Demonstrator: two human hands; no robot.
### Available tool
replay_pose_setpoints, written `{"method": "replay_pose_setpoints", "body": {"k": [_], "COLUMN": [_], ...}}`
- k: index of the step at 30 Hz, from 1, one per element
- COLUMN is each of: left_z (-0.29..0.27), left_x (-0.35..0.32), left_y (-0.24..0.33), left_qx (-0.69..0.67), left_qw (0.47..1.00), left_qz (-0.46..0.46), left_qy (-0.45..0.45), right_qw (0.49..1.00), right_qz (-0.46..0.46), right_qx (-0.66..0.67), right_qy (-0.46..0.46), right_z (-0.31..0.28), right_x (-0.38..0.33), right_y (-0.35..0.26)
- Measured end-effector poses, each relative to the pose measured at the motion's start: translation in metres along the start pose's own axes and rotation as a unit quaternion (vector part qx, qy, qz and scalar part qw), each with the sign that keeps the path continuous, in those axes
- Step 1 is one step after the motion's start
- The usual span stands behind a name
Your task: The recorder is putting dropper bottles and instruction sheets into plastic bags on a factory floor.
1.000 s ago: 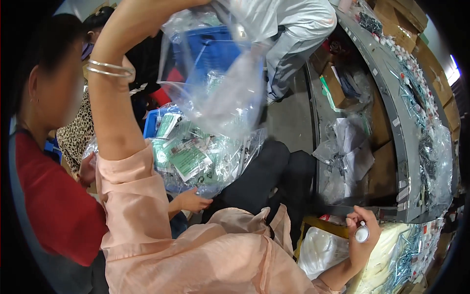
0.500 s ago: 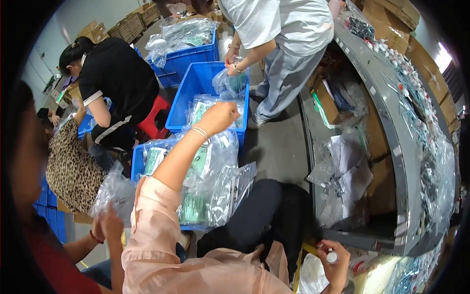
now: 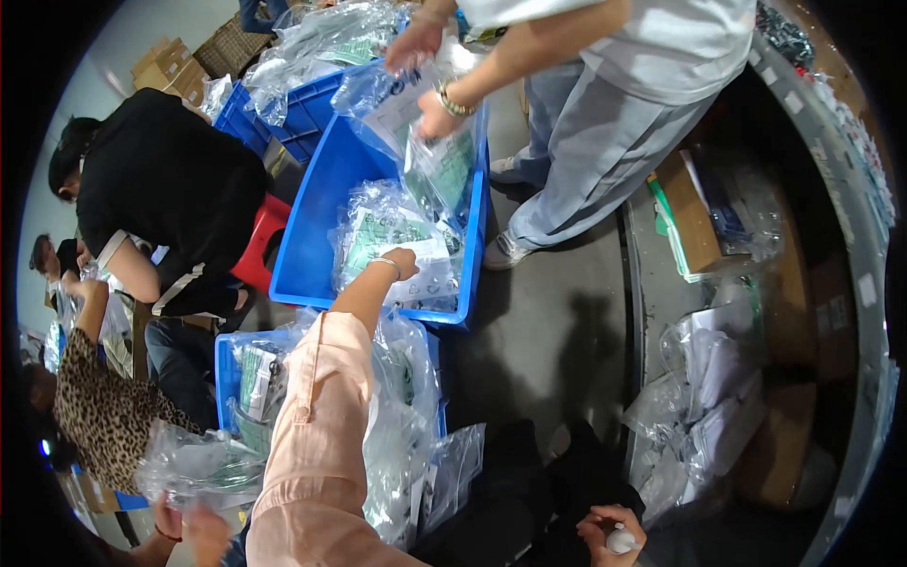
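My left hand (image 3: pixel 404 263), on a pink-sleeved arm with a bracelet, reaches into the far blue crate (image 3: pixel 312 213). Its fingers are curled against the clear plastic bags (image 3: pixel 378 236) there, which hold green and white sheets; whatever they grip is hidden. Low at the right, my right hand (image 3: pixel 612 537) is closed round a small white round-ended piece (image 3: pixel 621 541). Below my left forearm stands a nearer blue crate (image 3: pixel 227 364), heaped with similar clear bags (image 3: pixel 402 425).
Across the far crate, a person in a white shirt (image 3: pixel 680 47) holds a filled clear bag (image 3: pixel 439 165). Another person's blurred hands hold a bag (image 3: pixel 203 463) at lower left. A red stool (image 3: pixel 260 246) stands left; a grey workbench (image 3: pixel 869 283) with stored bags beneath runs along the right.
My left hand has moved down into the far crate among the bags. The person in white has lifted a bag higher. The view has shifted, and my right hand sits lower in it.
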State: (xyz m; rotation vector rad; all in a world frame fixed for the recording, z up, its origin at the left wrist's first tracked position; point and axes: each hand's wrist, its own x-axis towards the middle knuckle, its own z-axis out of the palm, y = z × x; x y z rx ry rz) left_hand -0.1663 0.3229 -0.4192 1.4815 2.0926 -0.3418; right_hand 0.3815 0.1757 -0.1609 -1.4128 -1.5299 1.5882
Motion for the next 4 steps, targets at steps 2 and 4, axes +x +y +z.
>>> {"method": "replay_pose_setpoints", "body": {"k": [2, 4], "left_z": [0.011, 0.022], "left_x": [0.019, 0.028], "left_y": [0.002, 0.005], "left_qx": [0.006, -0.008], "left_qw": [0.996, 0.992], "left_qz": [-0.061, -0.109], "left_qy": [-0.067, -0.07], "right_qw": [1.0, 1.0], "right_qz": [0.023, 0.007], "right_qx": [-0.001, 0.023], "right_qy": [0.003, 0.002], "right_z": [0.003, 0.006], "right_x": [0.013, 0.023], "right_y": [0.006, 0.014]}}
